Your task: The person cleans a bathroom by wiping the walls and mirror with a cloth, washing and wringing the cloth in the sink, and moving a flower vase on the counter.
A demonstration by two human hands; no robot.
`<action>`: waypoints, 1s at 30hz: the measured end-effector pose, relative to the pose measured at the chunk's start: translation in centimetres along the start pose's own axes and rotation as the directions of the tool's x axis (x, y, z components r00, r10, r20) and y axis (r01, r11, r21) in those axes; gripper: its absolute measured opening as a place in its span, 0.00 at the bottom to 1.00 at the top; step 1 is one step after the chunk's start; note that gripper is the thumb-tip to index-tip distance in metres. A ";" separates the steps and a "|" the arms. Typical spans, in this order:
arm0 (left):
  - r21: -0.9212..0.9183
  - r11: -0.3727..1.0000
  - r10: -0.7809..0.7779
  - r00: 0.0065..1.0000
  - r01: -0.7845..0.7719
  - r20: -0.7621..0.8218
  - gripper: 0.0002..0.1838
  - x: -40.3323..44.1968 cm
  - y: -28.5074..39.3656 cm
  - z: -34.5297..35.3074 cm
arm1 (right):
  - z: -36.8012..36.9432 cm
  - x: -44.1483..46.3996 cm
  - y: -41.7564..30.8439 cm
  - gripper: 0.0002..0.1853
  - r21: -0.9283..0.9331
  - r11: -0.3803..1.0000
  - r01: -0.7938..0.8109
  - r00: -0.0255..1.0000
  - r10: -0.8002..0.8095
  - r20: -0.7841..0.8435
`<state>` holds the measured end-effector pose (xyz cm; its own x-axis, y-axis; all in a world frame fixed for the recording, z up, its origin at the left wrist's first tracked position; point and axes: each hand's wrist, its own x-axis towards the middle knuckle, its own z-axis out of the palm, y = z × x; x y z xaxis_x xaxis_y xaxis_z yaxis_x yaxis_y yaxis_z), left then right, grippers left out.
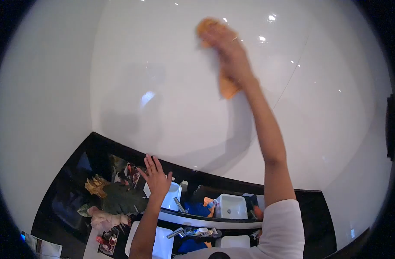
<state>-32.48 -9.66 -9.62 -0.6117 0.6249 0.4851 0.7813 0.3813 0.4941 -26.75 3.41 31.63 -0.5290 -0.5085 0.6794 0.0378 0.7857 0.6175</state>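
High on the glossy white wall (176, 86), my right hand (232, 52) presses an orange cloth (228, 88) against the surface. Parts of the cloth stick out past the fingers and below the wrist; the hand is slightly blurred. Lower down, my left hand (157, 178) lies with spread fingers at the dark upper edge of a wide mirror (232, 178). Nothing is held in it.
Below the mirror are a white sink (163, 244) with a metal faucet (176, 233), a pink flower (104, 220) and a tray of small bottles (106, 241). The mirror reflects another sink (232, 207). A dark object (391, 127) is at the far right.
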 end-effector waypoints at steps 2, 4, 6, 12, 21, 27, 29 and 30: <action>-0.047 0.999 -0.016 1.000 0.016 0.013 0.47 0.1 -0.6 -0.3 | 3.5 -3.6 -3.8 0.20 0.148 0.989 -0.003 0.992 -0.016 0.123; -0.106 0.994 -0.024 0.998 0.017 -0.058 0.44 0.1 -1.2 -0.5 | 6.5 -8.1 -7.9 0.18 0.272 0.960 -0.070 0.953 -0.017 0.304; -0.121 0.992 -0.040 0.997 0.032 -0.068 0.43 0.1 -1.5 -1.0 | 4.7 -8.4 -13.7 0.18 0.544 0.458 -0.703 0.652 0.111 0.750; -0.045 0.996 -0.082 0.996 0.083 0.018 0.47 0.2 -2.0 -1.5 | 11.8 -21.7 -20.2 0.21 0.528 0.846 -0.068 0.889 -0.189 0.418; 0.024 0.995 -0.093 0.995 0.094 -0.039 0.52 0.9 -0.4 0.1 | -11.7 -6.4 1.9 0.19 -0.015 0.938 -0.345 0.894 0.324 -0.309; 0.053 0.995 -0.080 0.995 0.083 -0.057 0.51 0.8 -0.3 0.1 | -8.5 -5.2 4.3 0.19 -0.093 0.960 -0.263 0.962 0.268 0.047; 0.051 0.995 -0.078 0.995 0.081 -0.056 0.50 0.9 -0.1 -0.3 | -5.1 -8.7 -1.5 0.19 0.241 0.800 -0.550 0.825 0.474 0.308; 0.047 0.996 -0.079 0.996 0.081 -0.050 0.50 1.0 -0.1 -0.2 | -2.9 -12.0 -3.6 0.17 0.149 0.907 -0.393 0.864 0.309 0.398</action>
<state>-33.20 -9.23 -9.02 -0.6770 0.5578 0.4802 0.7339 0.4624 0.4976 -18.07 5.69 22.45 -0.7825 -0.0565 0.6200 0.1160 0.9652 0.2343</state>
